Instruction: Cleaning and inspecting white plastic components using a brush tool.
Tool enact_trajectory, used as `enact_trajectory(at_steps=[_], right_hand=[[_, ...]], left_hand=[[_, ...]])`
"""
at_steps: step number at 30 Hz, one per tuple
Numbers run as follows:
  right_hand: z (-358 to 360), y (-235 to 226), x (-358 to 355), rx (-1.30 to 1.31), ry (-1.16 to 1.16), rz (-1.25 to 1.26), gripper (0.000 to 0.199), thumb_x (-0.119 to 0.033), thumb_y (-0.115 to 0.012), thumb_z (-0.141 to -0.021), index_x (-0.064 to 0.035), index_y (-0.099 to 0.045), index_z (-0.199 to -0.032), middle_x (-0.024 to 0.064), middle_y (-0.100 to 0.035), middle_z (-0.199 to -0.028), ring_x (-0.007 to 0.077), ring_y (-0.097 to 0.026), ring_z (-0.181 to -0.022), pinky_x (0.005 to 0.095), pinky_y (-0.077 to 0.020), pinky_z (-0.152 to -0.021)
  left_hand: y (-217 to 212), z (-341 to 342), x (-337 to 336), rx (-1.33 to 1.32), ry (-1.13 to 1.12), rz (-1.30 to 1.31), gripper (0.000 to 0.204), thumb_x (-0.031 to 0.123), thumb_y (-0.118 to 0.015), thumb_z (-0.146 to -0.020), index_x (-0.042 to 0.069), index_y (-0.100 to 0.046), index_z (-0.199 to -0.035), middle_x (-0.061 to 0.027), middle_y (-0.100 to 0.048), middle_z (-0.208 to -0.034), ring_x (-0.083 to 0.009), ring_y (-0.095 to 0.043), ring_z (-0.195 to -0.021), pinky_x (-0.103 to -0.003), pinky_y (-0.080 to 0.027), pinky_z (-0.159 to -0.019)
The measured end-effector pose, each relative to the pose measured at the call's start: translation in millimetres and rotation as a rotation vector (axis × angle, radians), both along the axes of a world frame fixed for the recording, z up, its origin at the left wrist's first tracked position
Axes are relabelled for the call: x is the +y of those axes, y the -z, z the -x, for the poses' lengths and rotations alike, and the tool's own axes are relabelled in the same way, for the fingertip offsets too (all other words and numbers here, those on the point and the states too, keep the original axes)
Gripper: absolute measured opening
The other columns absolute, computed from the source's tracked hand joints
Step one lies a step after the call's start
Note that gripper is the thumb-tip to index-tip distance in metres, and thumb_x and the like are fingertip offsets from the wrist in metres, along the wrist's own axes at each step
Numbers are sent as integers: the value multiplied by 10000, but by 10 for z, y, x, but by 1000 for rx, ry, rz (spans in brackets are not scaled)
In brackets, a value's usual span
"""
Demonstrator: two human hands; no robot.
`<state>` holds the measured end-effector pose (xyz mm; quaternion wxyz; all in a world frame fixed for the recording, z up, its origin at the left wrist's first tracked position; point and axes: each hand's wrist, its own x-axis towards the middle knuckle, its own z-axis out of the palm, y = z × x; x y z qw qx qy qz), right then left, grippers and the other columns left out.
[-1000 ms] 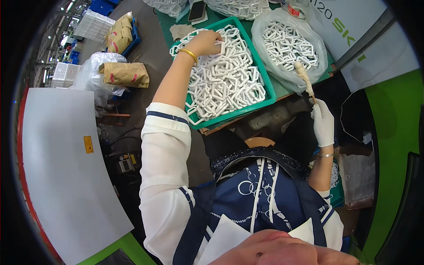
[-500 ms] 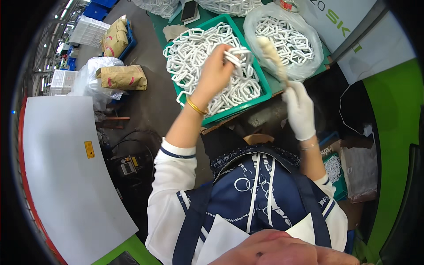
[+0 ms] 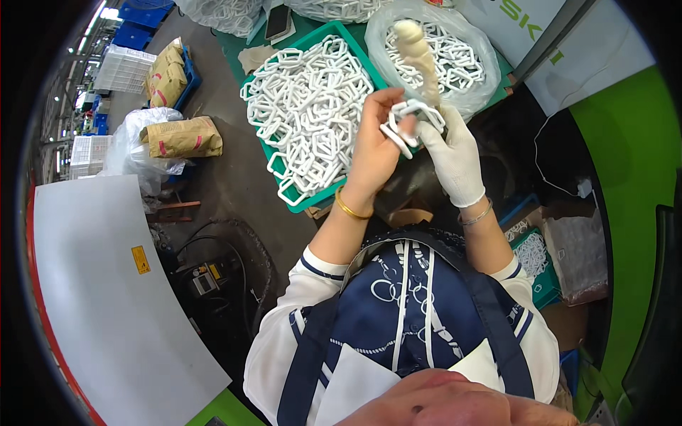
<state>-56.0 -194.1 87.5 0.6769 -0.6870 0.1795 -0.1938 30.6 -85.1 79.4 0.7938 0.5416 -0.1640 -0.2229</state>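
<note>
My bare left hand is closed on a few white plastic links, held at the tray's right edge. My right hand, in a white knit glove, grips a tool with a lumpy, cream-coloured wrapped handle that sticks up past its fingers. Its fingertips are close against the links; whether they touch them cannot be made out. Under and left of my left hand, a green tray is heaped with loose white links. A clear plastic bag of similar links lies open beyond my right hand.
A dark phone and more bagged links lie at the table's back. Brown paper sacks stand to the left, near a large white panel. At lower right is a green bin holding small white parts.
My left hand has moved right and down from above the tray with the links. My right hand has come left and up, bringing the wrapped tool beside them. The view has shifted slightly.
</note>
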Motion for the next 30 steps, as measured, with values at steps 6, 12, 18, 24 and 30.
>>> enact_trajectory(at_steps=[6, 12, 18, 24, 30], right_hand=[[58, 15, -48, 43, 171, 352, 186, -112, -601, -951, 5, -603, -1095, 129, -654, -899, 149, -617, -797, 316, -494, -721], [62, -1, 8, 12, 52, 328, 265, -85, -601, -921, -12, -565, -1174, 111, -653, -934, 177, -636, -828, 325, -499, -739], [86, 3, 206, -126, -182, -118, 484, -35, -639, -878, 1, -448, -1321, 61, -582, -1129, 65, -536, -1017, 243, -446, -871], [67, -65, 15, 20, 78, 157, 229, -98, -673, -846, 10, -589, -1029, 70, -618, -708, 123, -618, -658, 319, -500, -622], [105, -260, -35, 121, -33, 276, 265, -127, -652, -856, 1, -573, -1074, 106, -555, -779, 115, -504, -696, 284, -468, -679]], left_hand=[[-87, -178, 189, -163, 377, -272, 281, 83, -662, -942, 13, -618, -1211, -34, -639, -1027, -92, -598, -922, -237, -478, -816], [18, -82, 49, -378, 194, -198, 202, 62, -596, -972, 40, -525, -1160, -38, -596, -1108, -153, -616, -980, -270, -484, -876], [-22, 32, -83, 126, 70, 241, 198, 71, -587, -982, 42, -533, -1170, -44, -592, -1073, -231, -600, -1126, -346, -489, -989], [-88, 133, -78, 188, 72, 66, 221, -49, -530, -926, 25, -558, -1133, -98, -644, -1072, -196, -639, -976, -309, -520, -849], [-151, -12, 6, -1129, -158, -596, 323, -109, -561, -751, -2, -601, -1053, -179, -625, -1015, -372, -600, -938, -390, -494, -807]])
